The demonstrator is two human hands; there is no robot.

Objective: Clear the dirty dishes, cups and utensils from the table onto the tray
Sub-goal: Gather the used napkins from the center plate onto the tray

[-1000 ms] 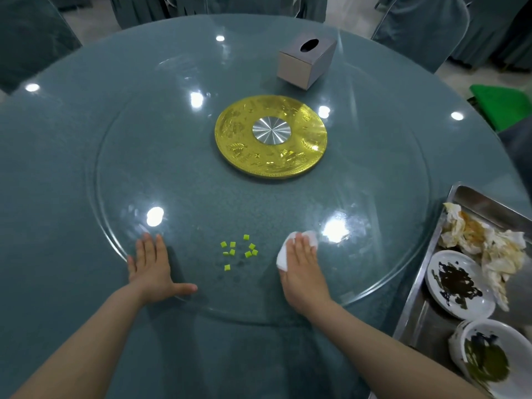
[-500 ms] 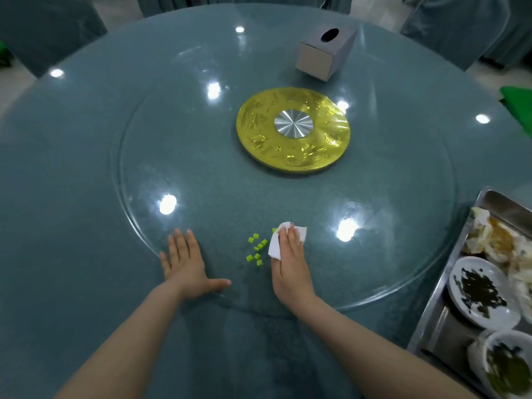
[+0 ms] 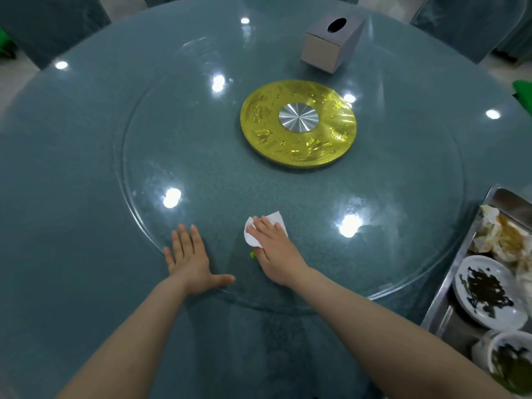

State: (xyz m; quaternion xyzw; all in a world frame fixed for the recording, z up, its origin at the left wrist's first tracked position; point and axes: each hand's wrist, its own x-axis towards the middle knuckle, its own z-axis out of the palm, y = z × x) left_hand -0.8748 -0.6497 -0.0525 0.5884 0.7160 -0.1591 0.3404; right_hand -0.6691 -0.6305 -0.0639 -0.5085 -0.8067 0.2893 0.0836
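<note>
The left hand lies flat on the near edge of the glass turntable, lower centre of the frame, fingers straight and slightly spread, thumb extended to the right; it holds nothing. The right hand, just to its right, presses a white tissue against the glass with straight fingers; the tissue projects beyond the fingertips and to their left. One green fragment is visible at the left edge of this hand; whether more lie beneath the hand or tissue cannot be determined. A gold disc with a silver hub occupies the centre of the turntable, upper centre of the frame. A grey tissue box stands beyond it, near the top edge. The metal tray sits at the lower right edge of the frame, on the table beside the turntable. It contains a white plate with dark residue, a white bowl with greenish residue nearer the lower corner, and crumpled stained napkins at its far end.
</note>
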